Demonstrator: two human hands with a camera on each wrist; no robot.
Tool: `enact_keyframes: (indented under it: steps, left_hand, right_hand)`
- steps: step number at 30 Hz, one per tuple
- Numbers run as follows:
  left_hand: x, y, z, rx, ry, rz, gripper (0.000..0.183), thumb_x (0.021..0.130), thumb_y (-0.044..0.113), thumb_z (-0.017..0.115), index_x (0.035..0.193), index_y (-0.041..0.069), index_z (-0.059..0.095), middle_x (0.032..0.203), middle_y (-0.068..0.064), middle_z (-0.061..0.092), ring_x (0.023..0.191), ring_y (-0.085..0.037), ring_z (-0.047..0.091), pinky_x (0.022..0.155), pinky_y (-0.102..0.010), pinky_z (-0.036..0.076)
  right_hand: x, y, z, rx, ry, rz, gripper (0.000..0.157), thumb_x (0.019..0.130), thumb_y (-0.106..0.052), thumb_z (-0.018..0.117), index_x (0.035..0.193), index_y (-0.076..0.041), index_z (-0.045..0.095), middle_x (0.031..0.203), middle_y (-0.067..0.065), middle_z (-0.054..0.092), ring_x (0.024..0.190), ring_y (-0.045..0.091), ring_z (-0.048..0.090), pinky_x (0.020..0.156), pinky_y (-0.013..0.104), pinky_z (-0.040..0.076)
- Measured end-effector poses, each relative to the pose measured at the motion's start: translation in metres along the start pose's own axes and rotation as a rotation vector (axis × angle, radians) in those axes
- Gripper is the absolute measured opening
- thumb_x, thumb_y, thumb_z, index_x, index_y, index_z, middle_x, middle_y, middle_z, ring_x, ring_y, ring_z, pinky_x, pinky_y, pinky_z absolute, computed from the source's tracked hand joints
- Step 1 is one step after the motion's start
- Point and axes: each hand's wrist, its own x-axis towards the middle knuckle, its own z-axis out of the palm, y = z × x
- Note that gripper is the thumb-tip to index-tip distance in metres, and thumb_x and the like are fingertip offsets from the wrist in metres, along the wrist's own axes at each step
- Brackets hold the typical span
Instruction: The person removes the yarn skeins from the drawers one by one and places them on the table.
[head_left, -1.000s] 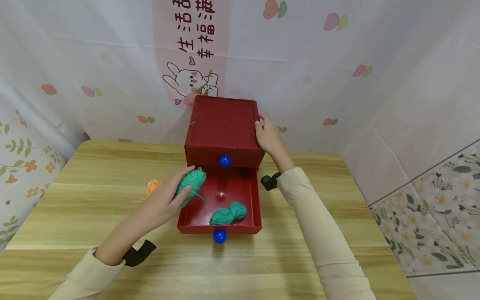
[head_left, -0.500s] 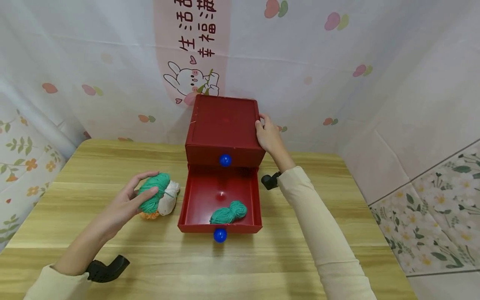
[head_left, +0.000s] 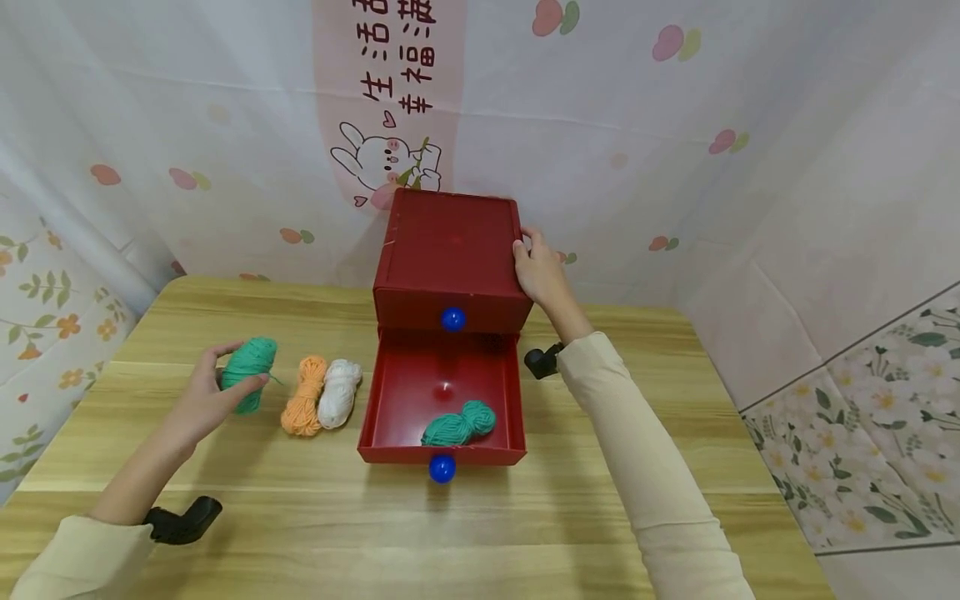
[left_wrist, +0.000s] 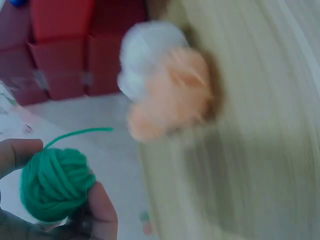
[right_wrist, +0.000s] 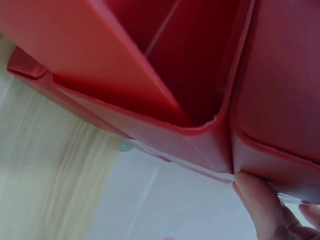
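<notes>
My left hand (head_left: 206,392) grips a green yarn skein (head_left: 250,371) above the left part of the table, fingers on one side and thumb on the other. A loose green end (left_wrist: 80,132) sticks out from the skein in the left wrist view. To its right, an orange yarn skein (head_left: 305,400) and a white yarn skein (head_left: 341,396) lie side by side. My right hand (head_left: 542,271) presses against the right side of a red drawer cabinet (head_left: 453,246). Its lower drawer (head_left: 408,392) is pulled out, with another green yarn skein (head_left: 459,423) inside near the front.
Blue round knobs mark the upper drawer (head_left: 397,311) and the lower one. The wooden table (head_left: 300,533) extends in front, and a patterned curtain (head_left: 247,167) hangs behind the cabinet. Floral panels (head_left: 862,433) stand at the right.
My left hand has carried the green skein leftward, away from over the open drawer and past the orange and white skeins, which now show fully. My right hand stays at the cabinet.
</notes>
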Motion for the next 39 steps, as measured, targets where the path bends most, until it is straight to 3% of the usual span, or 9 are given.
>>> enact_keyframes:
  steps: [4, 11, 16, 21, 25, 30, 35, 39]
  left_hand:
    - [0.007, -0.009, -0.005, 0.161, 0.095, 0.009, 0.069, 0.095, 0.025, 0.049, 0.139, -0.012, 0.011, 0.112, -0.043, 0.041, 0.086, -0.043, 0.057, 0.057, -0.031, 0.047]
    - [0.02, -0.025, 0.003, 0.388, 0.178, 0.024, 0.064, 0.092, 0.019, 0.055, 0.133, -0.017, 0.02, 0.106, -0.045, 0.046, 0.085, -0.051, 0.054, 0.059, -0.047, 0.046]
    - [0.024, -0.027, 0.012, 0.42, 0.233, 0.055, 0.059, 0.089, 0.013, 0.056, 0.129, -0.018, 0.026, 0.103, -0.042, 0.047, 0.084, -0.051, 0.053, 0.06, -0.05, 0.045]
    - [0.023, -0.029, 0.004, 0.428, 0.302, 0.064, 0.056, 0.088, 0.011, 0.055, 0.126, -0.019, 0.027, 0.101, -0.044, 0.044, 0.084, -0.056, 0.049, 0.06, -0.055, 0.042]
    - [0.019, -0.031, -0.003, 0.489, 0.35, 0.069, 0.054, 0.088, 0.01, 0.056, 0.124, -0.019, 0.027, 0.098, -0.045, 0.043, 0.082, -0.06, 0.047, 0.058, -0.057, 0.04]
    - [0.019, -0.036, 0.007, 0.526, 0.3, 0.089, 0.057, 0.088, 0.012, 0.061, 0.121, -0.021, 0.027, 0.095, -0.045, 0.044, 0.077, -0.058, 0.05, 0.056, -0.056, 0.043]
    - [0.021, -0.041, 0.025, 0.458, 0.219, 0.063, 0.061, 0.09, 0.017, 0.061, 0.12, -0.024, 0.026, 0.097, -0.046, 0.046, 0.081, -0.054, 0.054, 0.061, -0.053, 0.046]
    - [0.02, -0.039, 0.033, 0.425, 0.193, 0.045, 0.059, 0.092, 0.022, 0.057, 0.118, -0.024, 0.03, 0.092, -0.042, 0.05, 0.071, -0.044, 0.057, 0.053, -0.043, 0.047]
  right_hand:
    - [-0.001, -0.001, 0.0, 0.005, -0.01, 0.008, 0.049, 0.102, -0.031, 0.029, 0.146, -0.011, 0.024, 0.137, 0.017, 0.046, 0.117, 0.029, 0.051, 0.098, 0.045, 0.039]
    - [-0.001, -0.001, 0.0, 0.006, 0.001, 0.005, 0.049, 0.102, -0.031, 0.029, 0.146, -0.01, 0.026, 0.131, 0.018, 0.052, 0.114, 0.028, 0.052, 0.097, 0.044, 0.04]
    - [-0.001, -0.002, 0.001, 0.012, -0.009, 0.006, 0.049, 0.102, -0.031, 0.029, 0.146, -0.011, 0.025, 0.132, 0.017, 0.05, 0.115, 0.028, 0.052, 0.097, 0.044, 0.04]
    - [-0.001, -0.001, 0.001, 0.012, -0.008, 0.004, 0.049, 0.102, -0.031, 0.029, 0.146, -0.011, 0.025, 0.13, 0.018, 0.052, 0.115, 0.028, 0.052, 0.097, 0.045, 0.04]
    - [-0.001, -0.001, -0.001, 0.009, -0.004, 0.008, 0.049, 0.102, -0.031, 0.028, 0.147, -0.012, 0.025, 0.128, 0.017, 0.053, 0.115, 0.029, 0.051, 0.097, 0.046, 0.039]
    - [-0.001, -0.001, -0.002, 0.007, -0.006, 0.017, 0.049, 0.101, -0.032, 0.028, 0.147, -0.013, 0.025, 0.125, 0.017, 0.054, 0.113, 0.029, 0.052, 0.096, 0.046, 0.04]
    - [-0.001, -0.002, -0.002, 0.009, -0.011, 0.021, 0.049, 0.101, -0.032, 0.028, 0.147, -0.013, 0.024, 0.128, 0.017, 0.052, 0.115, 0.029, 0.05, 0.097, 0.046, 0.04]
    - [-0.001, -0.002, -0.002, 0.007, -0.01, 0.021, 0.049, 0.101, -0.032, 0.028, 0.147, -0.013, 0.025, 0.129, 0.017, 0.052, 0.116, 0.029, 0.05, 0.097, 0.047, 0.039]
